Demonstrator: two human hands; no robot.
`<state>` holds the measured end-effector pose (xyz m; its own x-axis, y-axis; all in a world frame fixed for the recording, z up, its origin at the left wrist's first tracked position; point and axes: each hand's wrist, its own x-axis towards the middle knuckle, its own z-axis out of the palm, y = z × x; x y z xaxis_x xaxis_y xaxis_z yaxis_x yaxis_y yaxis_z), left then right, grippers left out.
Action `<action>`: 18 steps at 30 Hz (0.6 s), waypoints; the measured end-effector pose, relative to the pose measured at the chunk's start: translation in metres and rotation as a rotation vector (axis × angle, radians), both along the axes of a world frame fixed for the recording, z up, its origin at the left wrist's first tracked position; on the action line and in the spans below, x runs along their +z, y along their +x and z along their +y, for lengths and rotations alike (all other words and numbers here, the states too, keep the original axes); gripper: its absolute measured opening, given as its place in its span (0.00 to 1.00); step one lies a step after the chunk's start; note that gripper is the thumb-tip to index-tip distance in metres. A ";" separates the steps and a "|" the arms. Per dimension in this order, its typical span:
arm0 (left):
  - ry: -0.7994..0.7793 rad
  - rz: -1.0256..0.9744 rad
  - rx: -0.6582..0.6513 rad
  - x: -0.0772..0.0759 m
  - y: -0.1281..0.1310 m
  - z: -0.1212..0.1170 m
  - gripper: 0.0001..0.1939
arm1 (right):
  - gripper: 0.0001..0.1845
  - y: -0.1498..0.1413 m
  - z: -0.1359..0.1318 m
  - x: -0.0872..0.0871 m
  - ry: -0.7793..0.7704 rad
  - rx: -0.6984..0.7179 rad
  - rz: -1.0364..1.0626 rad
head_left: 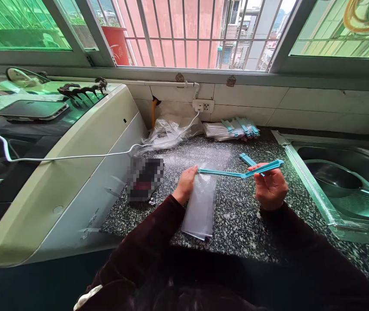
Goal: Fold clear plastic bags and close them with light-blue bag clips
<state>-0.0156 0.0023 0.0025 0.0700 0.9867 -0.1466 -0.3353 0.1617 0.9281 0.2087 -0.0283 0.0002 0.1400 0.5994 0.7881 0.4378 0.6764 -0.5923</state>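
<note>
A light-blue bag sealing clip (221, 172) is spread at its hinge into a wide V above the counter. My left hand (185, 185) pinches one end of it together with the top of a clear plastic bag (200, 207), which hangs down toward the counter's front edge. My right hand (270, 188) is closed on the clip's other arm, its tip pointing up and to the right. Another light-blue clip (246, 159) lies on the speckled counter (236, 224), partly hidden behind my right hand.
At the back lie bags with blue clips (233, 128) and crumpled clear plastic (168, 131). A white cable (106, 154) runs from the wall socket (203, 106) leftward over the stove-like appliance (87, 138). A dark, blurred object (145, 179) is at left; the sink (327, 207) is at right.
</note>
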 end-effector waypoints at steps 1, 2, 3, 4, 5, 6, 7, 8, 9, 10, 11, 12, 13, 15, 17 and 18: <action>0.000 -0.006 0.004 0.001 0.000 0.000 0.14 | 0.08 -0.001 -0.001 0.002 0.014 0.025 0.035; 0.000 -0.010 0.011 0.002 0.000 0.001 0.13 | 0.09 -0.003 -0.002 0.005 0.031 0.046 0.068; -0.001 -0.014 0.023 0.003 -0.001 0.001 0.13 | 0.10 -0.004 -0.002 0.007 0.044 0.062 0.095; -0.001 -0.016 0.037 0.005 -0.001 0.000 0.13 | 0.10 -0.005 -0.003 0.010 0.044 0.073 0.110; -0.002 -0.016 0.054 0.006 -0.001 0.000 0.13 | 0.10 -0.006 -0.004 0.012 0.038 0.080 0.118; -0.004 -0.016 0.067 0.008 -0.001 0.000 0.13 | 0.10 -0.006 -0.004 0.014 0.033 0.083 0.122; -0.007 -0.016 0.078 0.009 -0.001 0.000 0.13 | 0.11 -0.007 -0.004 0.016 0.031 0.086 0.125; -0.013 -0.016 0.082 0.010 -0.001 0.000 0.13 | 0.11 -0.007 -0.004 0.017 0.035 0.087 0.126; -0.021 -0.017 0.082 0.010 -0.001 -0.001 0.13 | 0.11 -0.007 -0.004 0.018 0.044 0.087 0.125; -0.031 -0.020 0.078 0.011 -0.001 -0.001 0.13 | 0.11 -0.007 -0.004 0.019 0.056 0.084 0.123; -0.043 -0.026 0.074 0.011 -0.001 -0.001 0.13 | 0.11 -0.007 -0.004 0.019 0.070 0.081 0.123; -0.054 -0.031 0.073 0.011 -0.001 0.000 0.13 | 0.11 -0.007 -0.004 0.020 0.084 0.080 0.126; -0.064 -0.033 0.077 0.010 -0.001 0.000 0.14 | 0.11 -0.007 -0.004 0.020 0.095 0.081 0.132; -0.072 -0.025 0.097 0.010 -0.002 0.000 0.14 | 0.11 -0.006 -0.004 0.021 0.106 0.085 0.148; -0.057 -0.008 0.113 0.010 -0.002 0.001 0.15 | 0.11 -0.006 -0.004 0.022 0.100 0.089 0.159; -0.046 0.000 0.118 0.010 -0.003 0.001 0.15 | 0.11 -0.006 -0.004 0.022 0.095 0.090 0.164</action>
<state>-0.0182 0.0031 0.0124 -0.0462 0.9804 -0.1915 -0.3549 0.1631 0.9206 0.2028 -0.0323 0.0225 0.2201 0.5391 0.8130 0.2758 0.7650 -0.5820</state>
